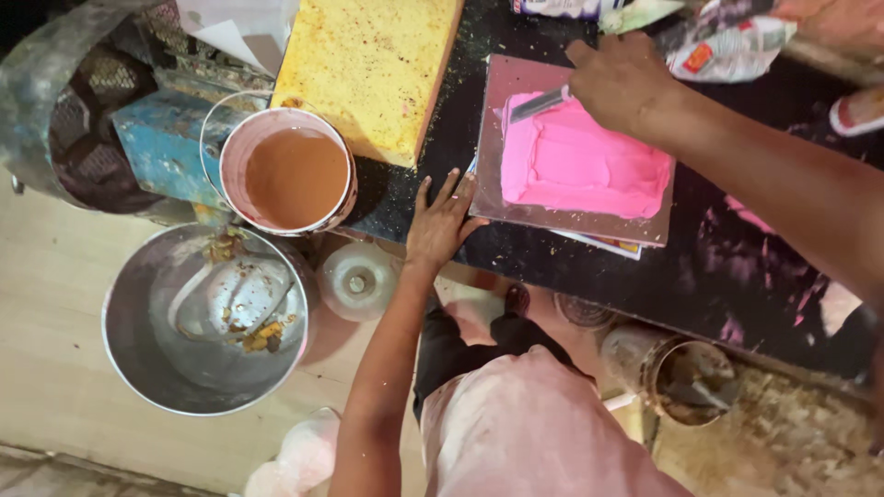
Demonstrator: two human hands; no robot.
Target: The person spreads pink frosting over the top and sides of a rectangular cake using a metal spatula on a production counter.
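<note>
A square cake coated in pink icing sits on a silver board on a dark worktop. My right hand grips a flat metal spatula whose blade lies on the icing's upper left corner. My left hand rests flat with fingers spread on the worktop, touching the board's lower left corner.
A yellow sponge slab lies at the back left of the worktop. Beside it stand a pink bucket of brown liquid, a large steel bowl on the floor, a clear lid and a metal tin.
</note>
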